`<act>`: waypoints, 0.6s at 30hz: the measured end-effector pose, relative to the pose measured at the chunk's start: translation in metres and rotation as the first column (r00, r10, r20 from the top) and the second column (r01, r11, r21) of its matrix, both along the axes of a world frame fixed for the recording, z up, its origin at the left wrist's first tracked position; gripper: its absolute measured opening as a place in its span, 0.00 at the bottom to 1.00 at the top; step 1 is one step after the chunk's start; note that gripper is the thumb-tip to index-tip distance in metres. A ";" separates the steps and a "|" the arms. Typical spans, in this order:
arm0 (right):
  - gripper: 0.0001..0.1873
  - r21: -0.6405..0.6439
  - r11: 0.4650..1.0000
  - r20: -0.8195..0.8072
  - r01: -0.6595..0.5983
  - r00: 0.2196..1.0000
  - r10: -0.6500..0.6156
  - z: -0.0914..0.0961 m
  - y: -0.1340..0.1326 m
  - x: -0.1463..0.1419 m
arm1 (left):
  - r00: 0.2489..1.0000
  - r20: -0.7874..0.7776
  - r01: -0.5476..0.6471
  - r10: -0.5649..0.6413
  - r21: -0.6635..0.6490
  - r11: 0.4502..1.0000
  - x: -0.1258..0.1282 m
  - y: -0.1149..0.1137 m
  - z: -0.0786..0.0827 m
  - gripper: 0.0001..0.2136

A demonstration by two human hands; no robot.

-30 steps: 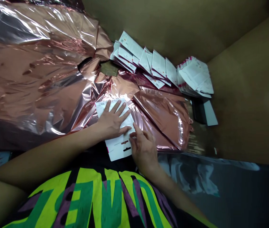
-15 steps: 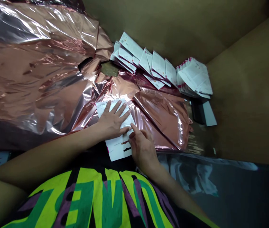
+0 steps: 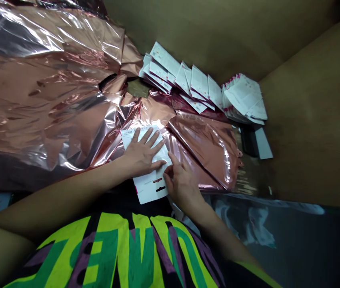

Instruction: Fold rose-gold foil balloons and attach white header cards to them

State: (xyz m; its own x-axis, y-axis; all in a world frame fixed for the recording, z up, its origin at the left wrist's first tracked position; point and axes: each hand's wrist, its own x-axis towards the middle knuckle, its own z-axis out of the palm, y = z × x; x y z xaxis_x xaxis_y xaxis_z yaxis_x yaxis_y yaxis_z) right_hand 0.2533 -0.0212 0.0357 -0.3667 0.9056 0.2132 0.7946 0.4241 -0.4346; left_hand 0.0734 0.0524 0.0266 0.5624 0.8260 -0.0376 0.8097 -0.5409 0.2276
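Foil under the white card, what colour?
Shiny rose gold, crinkled and reflective. The foil shows best in the head view, beneath the white card under the left hand.

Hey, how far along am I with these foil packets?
Done: the fanned packets lie in a row at the back. In hand: the left hand presses flat on one packet, and the right hand touches its right edge. Left: the folded foil lies beside it and a big foil heap fills the left side, so plenty seems to be left.
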 end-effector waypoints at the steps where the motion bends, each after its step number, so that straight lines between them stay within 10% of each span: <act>1: 0.34 0.010 1.000 0.032 -0.017 0.999 0.017 -0.003 0.003 -0.001 | 1.000 -0.007 0.003 -0.003 0.002 1.000 0.000 0.000 0.000 0.32; 9: 0.30 -0.126 0.992 0.125 -0.007 0.992 0.023 0.002 0.000 -0.004 | 0.998 -0.063 0.007 -0.005 0.040 0.999 -0.001 0.002 -0.002 0.29; 14: 0.08 -0.576 0.812 0.053 -0.098 0.986 0.157 0.027 -0.052 0.051 | 0.991 -0.081 0.105 -0.106 -0.012 0.994 -0.003 0.011 0.003 0.30; 18: 0.05 -0.398 0.914 -0.063 0.076 0.992 -0.109 0.015 -0.048 0.048 | 0.986 -0.091 0.140 -0.140 -0.006 0.990 -0.003 0.015 0.005 0.31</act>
State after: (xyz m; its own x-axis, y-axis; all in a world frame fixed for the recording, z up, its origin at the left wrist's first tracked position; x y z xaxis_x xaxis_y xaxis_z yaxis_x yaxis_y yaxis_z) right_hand 0.3017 -0.0690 0.0504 -0.2738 0.9512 -0.1424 0.7763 0.1312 -0.6165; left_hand 0.0702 0.0669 0.0320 0.6670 0.7392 -0.0936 0.7431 -0.6508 0.1558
